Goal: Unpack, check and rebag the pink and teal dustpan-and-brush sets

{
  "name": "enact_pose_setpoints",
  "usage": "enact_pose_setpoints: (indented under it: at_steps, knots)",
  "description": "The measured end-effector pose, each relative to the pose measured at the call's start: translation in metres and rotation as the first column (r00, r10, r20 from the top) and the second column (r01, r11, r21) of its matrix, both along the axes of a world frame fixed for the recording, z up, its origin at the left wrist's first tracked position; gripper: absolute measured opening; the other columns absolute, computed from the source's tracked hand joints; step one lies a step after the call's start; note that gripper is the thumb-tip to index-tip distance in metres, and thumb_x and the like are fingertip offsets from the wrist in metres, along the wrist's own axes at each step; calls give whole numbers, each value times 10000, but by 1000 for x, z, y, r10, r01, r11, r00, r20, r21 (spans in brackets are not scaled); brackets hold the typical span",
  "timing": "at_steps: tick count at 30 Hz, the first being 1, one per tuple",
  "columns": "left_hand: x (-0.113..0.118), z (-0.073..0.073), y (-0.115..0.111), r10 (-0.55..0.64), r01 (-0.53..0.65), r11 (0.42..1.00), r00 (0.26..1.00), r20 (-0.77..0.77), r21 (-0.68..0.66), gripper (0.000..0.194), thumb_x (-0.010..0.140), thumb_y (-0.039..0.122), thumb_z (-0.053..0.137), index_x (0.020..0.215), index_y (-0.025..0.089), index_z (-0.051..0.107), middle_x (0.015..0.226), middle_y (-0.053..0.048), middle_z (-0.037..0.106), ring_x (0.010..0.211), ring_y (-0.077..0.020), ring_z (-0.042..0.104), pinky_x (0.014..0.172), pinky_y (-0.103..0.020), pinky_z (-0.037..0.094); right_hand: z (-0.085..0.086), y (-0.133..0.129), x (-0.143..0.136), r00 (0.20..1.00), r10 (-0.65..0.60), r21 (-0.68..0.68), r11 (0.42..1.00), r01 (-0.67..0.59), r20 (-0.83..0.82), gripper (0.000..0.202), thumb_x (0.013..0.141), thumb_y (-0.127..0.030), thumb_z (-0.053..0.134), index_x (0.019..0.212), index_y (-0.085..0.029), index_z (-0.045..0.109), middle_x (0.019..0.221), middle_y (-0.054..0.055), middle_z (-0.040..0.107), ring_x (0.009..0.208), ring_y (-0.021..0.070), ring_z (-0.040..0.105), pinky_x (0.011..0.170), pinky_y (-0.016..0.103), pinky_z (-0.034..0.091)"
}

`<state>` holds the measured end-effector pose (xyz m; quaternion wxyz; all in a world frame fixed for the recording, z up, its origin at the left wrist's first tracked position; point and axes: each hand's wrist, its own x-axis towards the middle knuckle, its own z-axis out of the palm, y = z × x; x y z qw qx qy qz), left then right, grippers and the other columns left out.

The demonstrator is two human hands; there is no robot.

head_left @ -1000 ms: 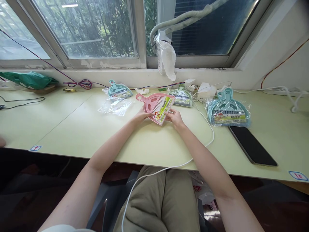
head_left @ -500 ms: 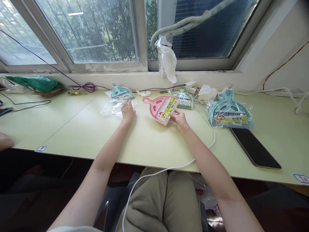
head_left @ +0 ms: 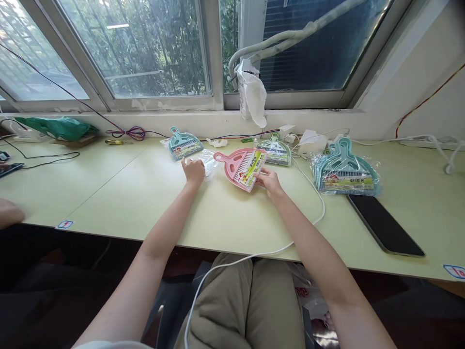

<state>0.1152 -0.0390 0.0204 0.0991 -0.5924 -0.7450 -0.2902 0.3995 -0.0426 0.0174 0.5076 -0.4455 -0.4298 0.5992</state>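
My right hand [head_left: 268, 181] grips the lower right corner of a pink dustpan set [head_left: 234, 167], with fingers on the white bristles and a yellow-green label. The set is tilted, its handle toward the left. My left hand [head_left: 193, 171] is curled closed at a clear plastic bag [head_left: 209, 162], which spreads out on its right side; the grip itself is partly hidden. Just beyond that hand lies a teal dustpan set [head_left: 184, 144] in clear wrap. A green dustpan set [head_left: 275, 149] lies behind the pink one.
Wrapped teal dustpans [head_left: 345, 169] are stacked at the right, with a black phone [head_left: 385, 224] in front. A white cable [head_left: 319, 194] crosses the table [head_left: 119, 203] and hangs over its edge. A screwdriver [head_left: 114, 142] and green bag [head_left: 58, 128] lie at left. Another person's hand [head_left: 10, 213] shows far left.
The clear plastic bag has shifted from the left of my left hand to its right. My left hand has curled and turned. The pink dustpan set stays in my right hand, nearly unmoved.
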Motion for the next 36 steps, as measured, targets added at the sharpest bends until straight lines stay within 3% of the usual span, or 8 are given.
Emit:
enact_pose_setpoints:
  at_steps: [5,10,12,15,21,25,30,36]
  knots:
    - [2,-11,5,-41,41,999,999,30,-4,483,823,494,565,1165,177,691,1268,-175,625,1271,-408,445,1167,-566,98,0,-2,-2,1000,11,-23,1000,-11,-3,143,773,-40,676,871,-144,665,731,32,760,603,154,715,636,285,625]
    - [2,-15,7,-142,140,984,990,-9,-107,347,772,375,639,1072,223,723,1261,-133,641,1269,-400,450,1169,-571,101,1,-1,-2,1000,0,-62,998,-1,-10,128,785,-19,654,852,-127,667,688,26,746,549,135,691,554,243,597]
    - [2,-13,6,-93,90,989,995,-20,-122,282,834,299,543,1020,213,737,1184,-135,673,1219,-376,498,1156,-554,157,0,0,-2,1000,-4,-79,997,3,-5,124,789,-14,650,845,-123,665,668,24,739,536,132,686,544,236,592]
    - [-1,-8,5,41,-44,994,999,-26,-99,368,918,290,398,1002,188,742,1082,-153,699,1149,-351,550,1137,-536,217,0,1,-1,1000,-11,-94,995,11,2,122,790,-9,645,841,-118,666,659,29,736,534,136,685,562,250,601]
    - [-2,-2,2,168,-169,986,984,67,8,424,953,316,350,1120,177,714,1112,-163,697,1196,-355,528,1168,-620,81,2,-2,-4,999,-44,-77,996,44,-2,127,780,-9,650,840,-121,660,671,37,741,553,155,697,635,301,628]
    - [10,0,-3,101,-107,993,991,84,59,414,957,297,350,1192,216,682,1229,-124,673,1278,-336,477,1179,-637,14,2,-3,-5,1000,-15,-44,999,14,-18,133,784,-13,648,859,-121,664,689,35,749,571,150,703,597,272,619]
    - [32,3,-11,-74,76,991,997,-18,109,400,962,275,357,1186,225,684,1248,-99,671,1299,-320,455,1196,-611,-75,3,-8,-10,998,57,36,998,-57,-11,147,775,-50,689,892,-139,680,713,25,756,595,150,711,596,265,624]
    - [46,4,-14,-228,216,959,972,47,184,364,952,271,405,1175,248,692,1251,-83,669,1320,-309,446,1207,-584,-113,2,-11,-16,998,61,78,995,-59,-22,174,727,-106,765,875,-145,682,703,26,753,598,167,713,642,315,643]
